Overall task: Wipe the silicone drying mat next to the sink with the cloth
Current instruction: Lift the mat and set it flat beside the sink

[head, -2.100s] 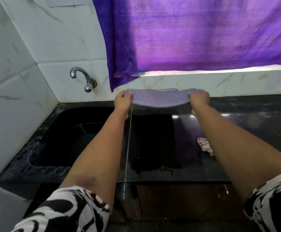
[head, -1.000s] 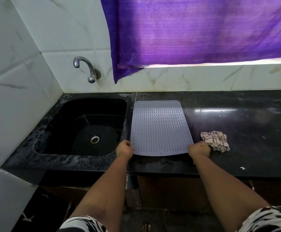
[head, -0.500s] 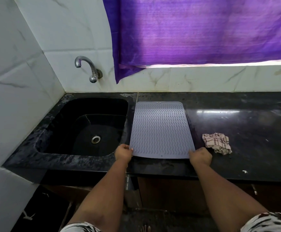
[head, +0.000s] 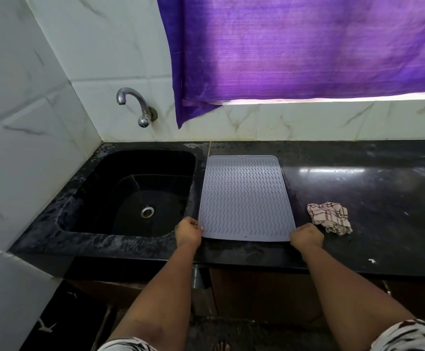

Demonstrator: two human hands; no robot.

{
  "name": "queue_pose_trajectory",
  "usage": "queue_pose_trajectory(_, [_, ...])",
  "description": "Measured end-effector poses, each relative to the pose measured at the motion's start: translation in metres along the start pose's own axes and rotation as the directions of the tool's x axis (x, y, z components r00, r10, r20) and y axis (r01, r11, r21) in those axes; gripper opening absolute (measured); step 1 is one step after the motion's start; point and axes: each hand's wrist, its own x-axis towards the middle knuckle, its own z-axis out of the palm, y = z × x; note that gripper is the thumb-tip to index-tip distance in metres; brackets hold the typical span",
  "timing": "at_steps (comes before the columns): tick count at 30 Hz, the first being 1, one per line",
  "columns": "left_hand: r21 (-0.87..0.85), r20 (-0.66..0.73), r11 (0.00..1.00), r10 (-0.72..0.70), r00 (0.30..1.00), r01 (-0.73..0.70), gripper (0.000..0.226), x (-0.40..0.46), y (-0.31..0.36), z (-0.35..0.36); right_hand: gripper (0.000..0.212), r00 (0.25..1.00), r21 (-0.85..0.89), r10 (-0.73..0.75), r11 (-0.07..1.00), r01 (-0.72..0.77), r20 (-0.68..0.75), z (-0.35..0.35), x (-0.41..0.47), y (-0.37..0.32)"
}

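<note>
A grey silicone drying mat (head: 244, 196) with a wavy ribbed pattern lies flat on the black counter (head: 358, 188), just right of the sink (head: 130, 193). My left hand (head: 188, 233) pinches the mat's near left corner. My right hand (head: 306, 236) pinches its near right corner. A crumpled checked cloth (head: 329, 217) lies on the counter right of the mat, close to my right hand but apart from it.
A chrome tap (head: 135, 105) juts from the tiled wall above the sink. A purple curtain (head: 307, 46) hangs over the window behind the counter. The counter's front edge runs just below my hands. White tiled wall closes the left side.
The mat, held up by its far edge two seconds ago, now lies flat on the counter. My hands have shifted to its near corners and stay there.
</note>
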Motion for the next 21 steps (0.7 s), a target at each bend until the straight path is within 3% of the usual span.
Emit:
queue_pose_trajectory(4, [0.027, 0.001, 0.999, -0.034, 0.999, 0.034, 0.026, 0.0, 0.0, -0.002, 0.031, 0.999, -0.013, -0.031, 0.999, 0.031, 0.015, -0.002, -0.005, 0.005])
queue_pose_trajectory(6, [0.108, -0.012, 0.994, 0.019, 1.0, -0.018, 0.035, -0.003, -0.001, -0.003, 0.04, 0.977, -0.164, -0.196, 0.97, 0.18, -0.084, -0.003, -0.011, 0.015])
queue_pose_trajectory(8, [0.275, -0.039, 0.949, 0.172, 0.984, -0.155, 0.04, -0.008, -0.004, -0.003, 0.044, 0.859, -0.492, -0.496, 0.784, 0.379, -0.127, -0.005, -0.014, 0.026])
queue_pose_trajectory(10, [0.48, -0.014, 0.807, 0.399, 0.917, -0.344, 0.039, -0.015, -0.008, -0.001, 0.042, 0.757, -0.657, -0.652, 0.589, 0.471, -0.042, -0.003, -0.014, 0.036])
queue_pose_trajectory(13, [0.609, 0.123, 0.625, 0.534, 0.836, -0.489, 0.034, -0.021, -0.013, 0.005, 0.033, 0.749, -0.661, -0.661, 0.542, 0.519, 0.046, 0.002, -0.016, 0.041])
queue_pose_trajectory(21, [0.66, 0.221, 0.543, 0.52, 0.825, -0.519, 0.046, -0.026, -0.021, 0.006, 0.036, 0.747, -0.667, -0.65, 0.497, 0.555, 0.137, -0.002, -0.021, 0.032])
